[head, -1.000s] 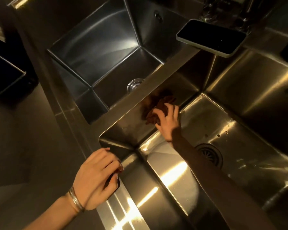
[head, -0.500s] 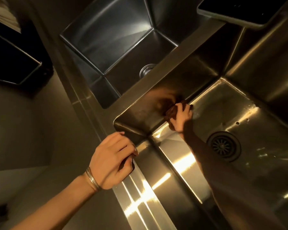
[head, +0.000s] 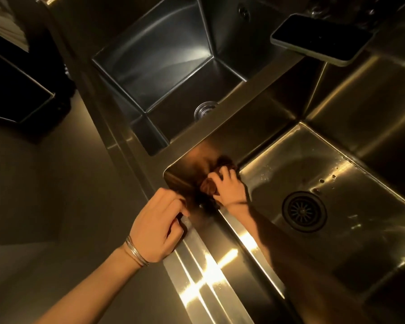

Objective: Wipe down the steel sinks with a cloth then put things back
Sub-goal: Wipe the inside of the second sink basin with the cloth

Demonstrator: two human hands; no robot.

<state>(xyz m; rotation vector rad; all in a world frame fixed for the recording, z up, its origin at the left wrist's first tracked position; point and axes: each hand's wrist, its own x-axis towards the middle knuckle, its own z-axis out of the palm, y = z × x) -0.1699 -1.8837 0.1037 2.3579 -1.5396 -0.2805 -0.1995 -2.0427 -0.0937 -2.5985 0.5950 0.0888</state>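
Two steel sinks lie below me: the left sink (head: 173,73) and the right sink (head: 351,197) with a dark round drain (head: 304,211). Inside the right sink, my right hand (head: 229,187) grips a bunched brown cloth (head: 208,187) against the sink's left wall, near the front corner. My left hand (head: 157,226), with bracelets at the wrist, rests on the sink's front rim with its fingers curled over the edge. Part of the cloth is hidden under my fingers.
A dark phone (head: 318,39) lies on the steel divider ridge at the back, between the sinks. The left sink has a metal drain (head: 205,108). Water drops dot the right sink's floor. A dark bin (head: 17,99) stands at the far left over the floor.
My right hand has drawn the cloth along the right sink's left wall toward the front corner, closer to my left hand. My left hand has stayed on the front rim.
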